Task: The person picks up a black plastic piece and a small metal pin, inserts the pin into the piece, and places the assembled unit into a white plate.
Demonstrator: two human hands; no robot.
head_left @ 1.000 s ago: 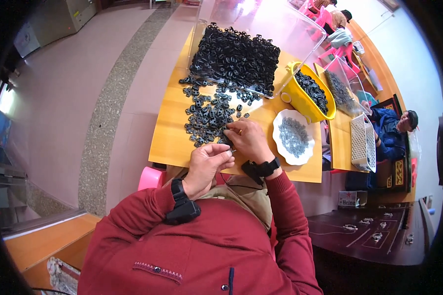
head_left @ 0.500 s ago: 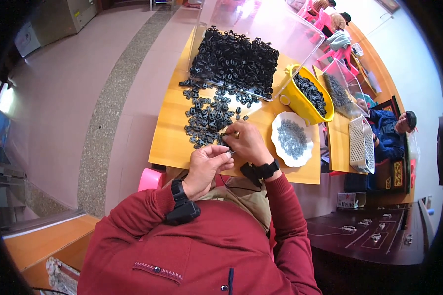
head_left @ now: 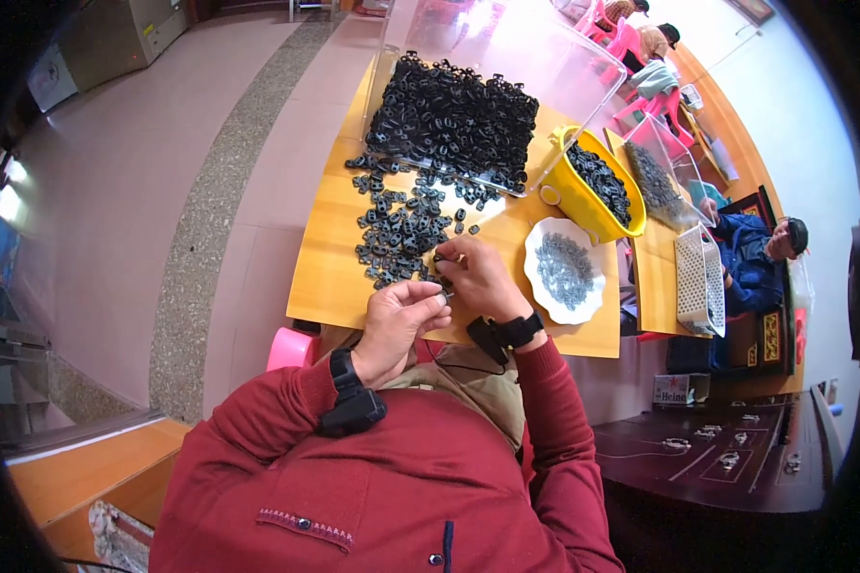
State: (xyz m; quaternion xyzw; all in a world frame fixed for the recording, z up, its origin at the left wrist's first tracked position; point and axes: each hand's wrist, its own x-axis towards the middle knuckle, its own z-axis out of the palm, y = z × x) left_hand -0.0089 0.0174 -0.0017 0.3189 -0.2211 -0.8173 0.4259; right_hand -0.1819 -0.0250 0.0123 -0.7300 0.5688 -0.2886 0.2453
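Pinching one small black part (head_left: pixel 443 286) between both hands, our left hand (head_left: pixel 403 320) and right hand (head_left: pixel 478 277) meet at the near table edge (head_left: pixel 325 286). Beyond, loose black parts (head_left: pixel 397 229) remain scattered; the heaped pile (head_left: pixel 454 119) looks barely dented, the yellow bucket (head_left: pixel 583 196) partly filled.

Person seen from above, wearing dark red long-sleeved top (head_left: pixel 392 477), cuffs ending at wrists. Small embroidered strip with dark stud sitting low on top's left side; dark zip pull or button showing near bottom hem. Tan inner collar showing at neck. Left hand (head_left: pixel 398 320) bare, black band with bulky black unit (head_left: pixel 352 406) strapped at wrist. Right hand (head_left: pixel 478 277) bare, wearing similar black strap and unit (head_left: pixel 506 334), thin dark cable trailing toward chest.
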